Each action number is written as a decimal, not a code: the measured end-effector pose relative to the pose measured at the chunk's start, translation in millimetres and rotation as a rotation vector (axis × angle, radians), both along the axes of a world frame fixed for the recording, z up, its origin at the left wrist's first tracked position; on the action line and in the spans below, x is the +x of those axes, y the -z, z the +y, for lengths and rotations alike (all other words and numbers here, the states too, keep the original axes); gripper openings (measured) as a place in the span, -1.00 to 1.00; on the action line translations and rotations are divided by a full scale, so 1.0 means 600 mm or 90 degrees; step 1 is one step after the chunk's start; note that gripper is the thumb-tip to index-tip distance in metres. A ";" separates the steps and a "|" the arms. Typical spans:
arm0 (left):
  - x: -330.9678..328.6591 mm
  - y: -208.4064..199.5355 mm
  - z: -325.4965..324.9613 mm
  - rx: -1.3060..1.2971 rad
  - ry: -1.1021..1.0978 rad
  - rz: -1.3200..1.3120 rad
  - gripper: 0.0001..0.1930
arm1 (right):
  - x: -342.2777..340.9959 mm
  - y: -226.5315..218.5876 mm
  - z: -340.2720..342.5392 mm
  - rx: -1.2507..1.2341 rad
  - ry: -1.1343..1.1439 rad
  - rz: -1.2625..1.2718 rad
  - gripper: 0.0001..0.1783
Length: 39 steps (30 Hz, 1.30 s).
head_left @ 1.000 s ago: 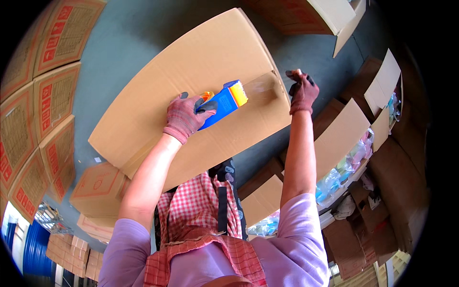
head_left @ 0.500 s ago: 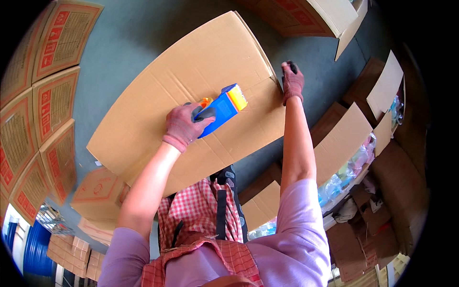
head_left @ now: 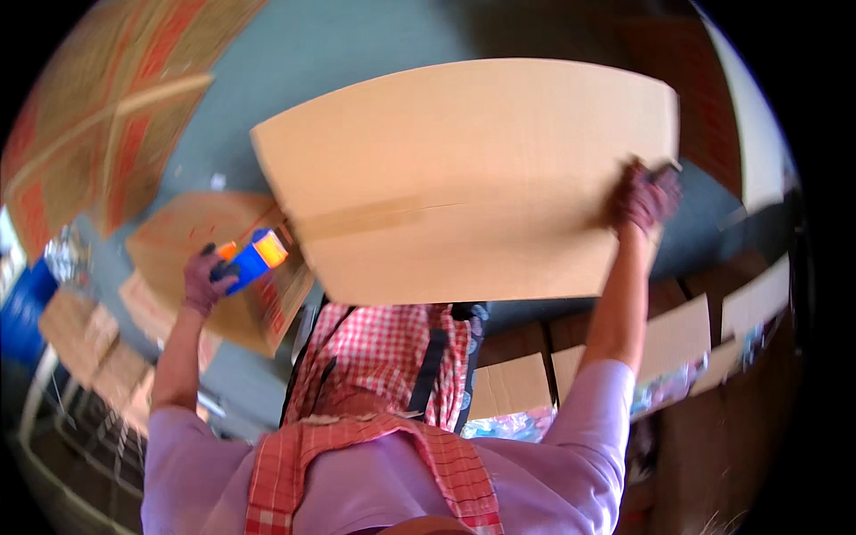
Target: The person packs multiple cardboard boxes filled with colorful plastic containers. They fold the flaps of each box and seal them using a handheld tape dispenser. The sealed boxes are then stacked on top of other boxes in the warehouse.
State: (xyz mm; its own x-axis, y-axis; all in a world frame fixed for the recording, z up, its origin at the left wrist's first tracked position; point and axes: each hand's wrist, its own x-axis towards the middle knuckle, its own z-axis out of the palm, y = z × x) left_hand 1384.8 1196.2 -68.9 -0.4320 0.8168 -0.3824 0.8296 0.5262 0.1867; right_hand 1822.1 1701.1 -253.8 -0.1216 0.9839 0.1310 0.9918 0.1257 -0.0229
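While left hand (head_left: pixel 207 283) holds tape dispenser (head_left: pixel 251 260), right hand (head_left: pixel 644 198) grips carton (head_left: pixel 473 169)

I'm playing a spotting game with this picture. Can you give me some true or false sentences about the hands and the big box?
1. The left hand holds a blue and orange tape dispenser. True.
2. The right hand grips the edge of the big cardboard box. True.
3. The tape dispenser is pressed on top of the big box. False: it is held off to the left, away from the box.
4. Both hands are bare. False: both wear dark reddish gloves.
5. A strip of tape runs along the seam of the box. True.
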 end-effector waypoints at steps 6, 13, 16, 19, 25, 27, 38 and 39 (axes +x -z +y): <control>-0.098 -0.090 -0.161 -0.200 -0.085 0.170 -0.58 | 0.019 -0.006 0.025 0.041 -0.023 0.010 -0.14; -0.077 -0.016 -0.104 -0.311 -0.082 0.161 -0.61 | 0.028 -0.025 0.034 0.012 -0.035 0.020 -0.10; -0.045 0.072 -0.012 -0.404 -0.075 0.137 -0.64 | 0.033 -0.041 0.030 0.039 -0.057 0.001 -0.11; -0.008 0.225 0.058 -0.470 -0.038 0.142 -0.65 | -0.012 -0.067 0.001 0.036 -0.049 -0.032 -0.19; -0.008 0.217 0.062 -0.361 -0.137 0.096 -0.61 | -0.059 -0.074 -0.040 0.084 -0.069 -0.037 -0.23; -0.004 0.129 0.086 -0.213 -0.567 -0.017 -0.54 | -0.075 -0.087 -0.058 0.058 -0.015 -0.057 -0.15; 0.099 -0.059 0.079 0.538 -0.907 -0.405 -0.60 | -0.145 -0.229 -0.089 -0.338 0.065 0.358 -0.18; 0.103 -0.092 0.089 0.543 -0.917 -0.417 -0.62 | -0.178 -0.245 -0.093 -0.356 0.062 0.405 -0.24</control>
